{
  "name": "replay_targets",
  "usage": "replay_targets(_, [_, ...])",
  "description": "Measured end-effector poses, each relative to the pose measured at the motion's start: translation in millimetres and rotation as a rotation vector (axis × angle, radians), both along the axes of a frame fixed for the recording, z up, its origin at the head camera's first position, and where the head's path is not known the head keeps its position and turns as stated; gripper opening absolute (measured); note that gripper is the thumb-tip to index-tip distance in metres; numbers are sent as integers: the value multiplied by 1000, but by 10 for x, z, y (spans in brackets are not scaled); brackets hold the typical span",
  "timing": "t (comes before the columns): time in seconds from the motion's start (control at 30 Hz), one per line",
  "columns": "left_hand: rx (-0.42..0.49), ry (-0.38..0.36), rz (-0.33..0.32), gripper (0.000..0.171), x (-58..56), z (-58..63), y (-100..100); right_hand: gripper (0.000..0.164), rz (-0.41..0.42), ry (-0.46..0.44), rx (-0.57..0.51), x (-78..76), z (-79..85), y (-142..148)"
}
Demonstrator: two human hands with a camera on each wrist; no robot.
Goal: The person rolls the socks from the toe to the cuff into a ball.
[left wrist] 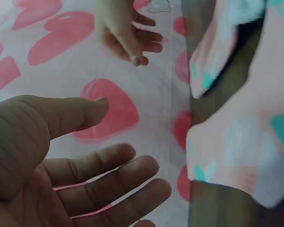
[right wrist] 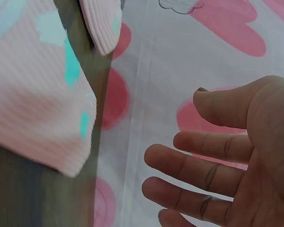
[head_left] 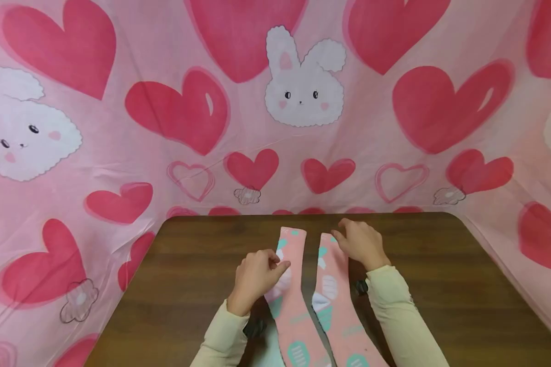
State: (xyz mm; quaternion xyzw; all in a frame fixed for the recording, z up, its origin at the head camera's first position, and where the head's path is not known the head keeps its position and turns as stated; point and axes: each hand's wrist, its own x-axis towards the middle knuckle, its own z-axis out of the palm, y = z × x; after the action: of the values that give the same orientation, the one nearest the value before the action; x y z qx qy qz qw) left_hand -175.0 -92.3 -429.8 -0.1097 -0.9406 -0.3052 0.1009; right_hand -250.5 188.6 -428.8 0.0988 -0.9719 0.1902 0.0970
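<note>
Two long pink socks with teal and white patches lie side by side on a brown wooden table, the left sock (head_left: 298,311) and the right sock (head_left: 340,306). Their cuffs point toward the far edge, and their lower parts run out of the head view. My left hand (head_left: 256,275) hovers by the left sock's outer side, its thumb over the fabric. Over the right sock's cuff is my right hand (head_left: 361,243), partly covering it. Both wrist views show relaxed, spread fingers, left hand (left wrist: 85,184) and right hand (right wrist: 213,170), holding nothing.
The wooden table (head_left: 179,290) ends at a far edge against a pink cloth (head_left: 367,127) printed with hearts and rabbits. A pale flat item (head_left: 269,341) shows beside the left sock near the bottom. Dark wrist devices sit under both sleeves.
</note>
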Motion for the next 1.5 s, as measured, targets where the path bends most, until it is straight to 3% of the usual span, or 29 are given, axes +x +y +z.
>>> replay_targets(0.37, [-31, -34, 17, 42, 302, -117, -85, 29, 38, -59, 14, -204, -10, -203])
replay_targets(0.6, [-31, -109, 47, 49, 674, -225, -53, 18, 70, -66, 44, -345, -56, -356])
replay_targets(0.8, [-21, -172, 101, 53, 985, -347, -64, 21, 64, -132, 11, -445, -122, -552])
replay_targets(0.93, [-17, -261, 137, 52, 1135, -402, -37, 21, 47, -168, -8, -522, -168, -646])
replay_targets(1.1, [5, -388, 105, 57, 1228, -481, 4, 20, 34, -201, -31, -581, -221, -734])
replay_targets(1.3, [-7, -420, 66, 62, 1290, -586, 38, 18, 32, -223, -60, -615, -259, -813])
replay_targets(1.5, [62, -521, 87, 55, 1337, -650, 81, 18, 13, -254, -36, -623, -296, -903])
